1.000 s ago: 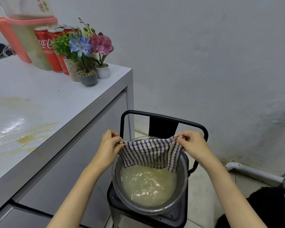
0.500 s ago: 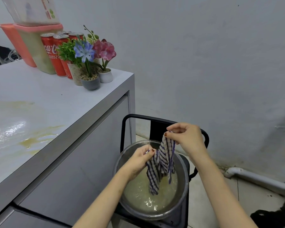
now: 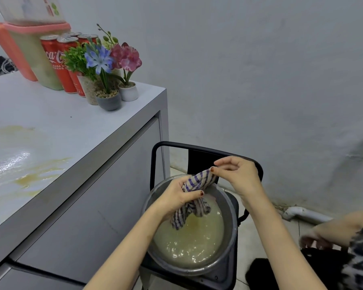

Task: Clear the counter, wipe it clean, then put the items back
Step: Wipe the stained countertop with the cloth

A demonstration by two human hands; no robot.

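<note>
Counter left of basin: yellow smear unwiped | cloth: spread wide a second ago, now bunched above basin, tail hanging in | left hand: clamped round cloth | right hand: pinching its upper end | judged: wringing, wipe next

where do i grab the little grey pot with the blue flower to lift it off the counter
Grip the grey pot round its body, coming in low from the near side of the counter. Its blue flower and leaves spread overhead, so a grasp from above would likely crush them, and the white pot and speckled pot crowd close behind and beside it.
</note>
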